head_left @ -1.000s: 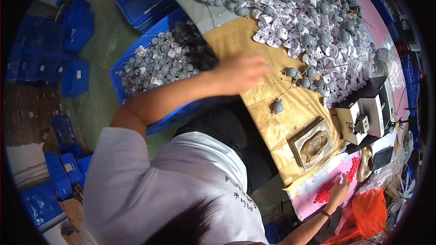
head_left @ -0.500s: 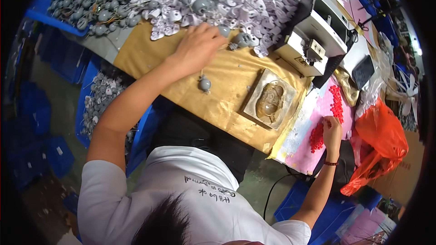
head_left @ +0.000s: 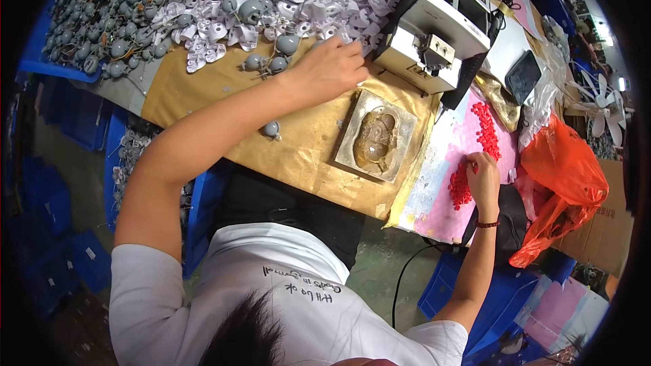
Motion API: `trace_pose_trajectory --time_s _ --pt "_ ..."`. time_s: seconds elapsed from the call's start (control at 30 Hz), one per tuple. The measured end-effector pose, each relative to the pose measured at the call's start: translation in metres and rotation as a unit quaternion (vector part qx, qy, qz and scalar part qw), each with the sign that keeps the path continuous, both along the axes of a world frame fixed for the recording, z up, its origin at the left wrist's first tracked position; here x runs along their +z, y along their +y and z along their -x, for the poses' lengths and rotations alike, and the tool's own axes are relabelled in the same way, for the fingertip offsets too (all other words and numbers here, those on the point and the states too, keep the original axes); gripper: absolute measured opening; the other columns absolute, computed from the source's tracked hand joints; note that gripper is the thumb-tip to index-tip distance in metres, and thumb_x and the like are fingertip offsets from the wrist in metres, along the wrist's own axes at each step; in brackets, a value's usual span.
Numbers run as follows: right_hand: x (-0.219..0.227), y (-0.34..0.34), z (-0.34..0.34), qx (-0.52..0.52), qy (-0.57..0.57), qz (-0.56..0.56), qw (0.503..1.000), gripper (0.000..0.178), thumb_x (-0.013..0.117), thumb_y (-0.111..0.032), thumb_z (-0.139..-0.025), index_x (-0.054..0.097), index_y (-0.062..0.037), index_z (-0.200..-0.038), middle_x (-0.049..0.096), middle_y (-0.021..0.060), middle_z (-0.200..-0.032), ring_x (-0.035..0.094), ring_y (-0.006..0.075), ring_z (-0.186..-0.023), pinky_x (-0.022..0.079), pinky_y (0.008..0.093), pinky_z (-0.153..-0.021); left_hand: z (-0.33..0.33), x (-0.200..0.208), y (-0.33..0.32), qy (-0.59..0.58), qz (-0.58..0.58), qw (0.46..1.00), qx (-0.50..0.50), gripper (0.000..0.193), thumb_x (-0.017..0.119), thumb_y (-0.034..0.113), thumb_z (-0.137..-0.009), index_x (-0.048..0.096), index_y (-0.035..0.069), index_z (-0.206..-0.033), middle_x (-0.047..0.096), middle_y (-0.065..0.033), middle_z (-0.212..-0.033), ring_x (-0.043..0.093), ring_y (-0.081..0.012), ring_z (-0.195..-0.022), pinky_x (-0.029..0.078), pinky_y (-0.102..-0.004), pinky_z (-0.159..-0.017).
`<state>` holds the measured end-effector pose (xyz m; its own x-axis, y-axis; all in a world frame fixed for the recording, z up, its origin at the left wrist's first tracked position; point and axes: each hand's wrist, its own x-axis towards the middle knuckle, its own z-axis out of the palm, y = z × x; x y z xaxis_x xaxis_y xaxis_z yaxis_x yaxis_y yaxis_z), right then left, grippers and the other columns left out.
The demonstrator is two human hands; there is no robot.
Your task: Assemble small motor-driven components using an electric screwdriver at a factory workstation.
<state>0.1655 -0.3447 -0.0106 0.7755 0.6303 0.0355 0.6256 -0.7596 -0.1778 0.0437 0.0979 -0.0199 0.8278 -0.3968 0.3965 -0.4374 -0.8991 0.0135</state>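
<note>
My left hand point(head_left: 329, 71) is over the gold cloth point(head_left: 305, 156) at the edge of the parts pile, its fingers curled together; what they hold, if anything, is hidden. Several grey ball-shaped parts point(head_left: 287, 44) lie just left of it. One loose grey ball point(head_left: 271, 129) rests on the cloth below my left forearm. My right hand point(head_left: 483, 179) is at the right, fingertips pinched among small red pieces point(head_left: 460, 188) on a pink sheet; I cannot make out what is between them. Between the hands sits a square metal mould block point(head_left: 374, 137) with a rounded hollow.
White plastic parts point(head_left: 325, 3) heap along the back, with grey balls and wires point(head_left: 115, 27) at the far left. A white boxy machine point(head_left: 434, 41) stands behind the mould. At the right are a dark phone point(head_left: 523, 77), a red plastic bag point(head_left: 563, 169) and a small fan point(head_left: 602, 105).
My left hand has moved right along the pile's edge, toward the machine, uncovering grey balls. The right hand stays at the red pieces. The whole view has shifted slightly.
</note>
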Motion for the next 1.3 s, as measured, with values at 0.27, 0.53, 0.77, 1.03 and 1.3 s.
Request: trace_pose_trajectory --time_s 0.27,0.53,0.77,1.03,1.3 --pt "0.008 0.029 0.012 -0.057 0.167 -0.266 0.948 0.01 0.067 0.003 -0.085 0.064 -0.0014 -0.094 0.065 0.003 -0.088 0.062 0.0107 -0.08 0.048 0.0246 -0.07 0.045 0.016 0.006 0.166 0.058 0.984 -0.019 0.018 0.072 0.009 -0.075 0.063 0.006 -0.091 0.057 -0.0086 -0.099 0.055 -0.029 -0.1 0.048 -0.0416 -0.085" --pt "0.03 0.117 0.057 0.062 0.229 -0.409 0.881 0.013 0.07 0.008 -0.083 0.064 0.0008 -0.093 0.064 0.0032 -0.091 0.06 0.0097 -0.078 0.048 0.0233 -0.071 0.041 0.04 -0.06 0.222 0.244 0.941 -0.073 0.02 0.077 0.014 -0.076 0.063 0.007 -0.089 0.056 -0.0065 -0.103 0.054 -0.0308 -0.106 0.048 -0.0409 -0.087" --pt "0.01 0.178 0.079 0.239 0.003 -0.344 0.908 0.021 0.078 0.0 -0.073 0.065 -0.0048 -0.088 0.067 0.0064 -0.085 0.062 0.0247 -0.079 0.048 0.0359 -0.069 0.035 0.019 -0.078 0.187 0.313 0.931 0.03 0.037 0.079 0.013 -0.073 0.059 0.007 -0.104 0.049 -0.0097 -0.11 0.046 -0.0319 -0.112 0.043 -0.0411 -0.094" --pt "0.006 0.183 0.09 0.262 -0.063 -0.237 0.934 0.023 0.079 -0.007 -0.074 0.066 -0.0057 -0.092 0.064 0.0074 -0.098 0.059 0.0277 -0.092 0.047 0.0401 -0.077 0.035 0.015 -0.015 0.034 0.143 0.959 0.241 0.046 0.074 0.012 -0.078 0.058 0.011 -0.121 0.049 -0.0111 -0.12 0.046 -0.0327 -0.113 0.039 -0.0449 -0.099" --pt "0.028 0.178 0.088 0.158 0.079 -0.348 0.921 0.027 0.077 -0.004 -0.079 0.064 -0.0019 -0.103 0.063 0.013 -0.099 0.062 0.029 -0.087 0.051 0.0364 -0.077 0.044 0.043 0.014 0.058 0.329 0.932 0.137 0.031 0.065 0.004 -0.082 0.064 0.009 -0.113 0.057 -0.0084 -0.112 0.059 -0.0228 -0.098 0.051 -0.0352 -0.087"
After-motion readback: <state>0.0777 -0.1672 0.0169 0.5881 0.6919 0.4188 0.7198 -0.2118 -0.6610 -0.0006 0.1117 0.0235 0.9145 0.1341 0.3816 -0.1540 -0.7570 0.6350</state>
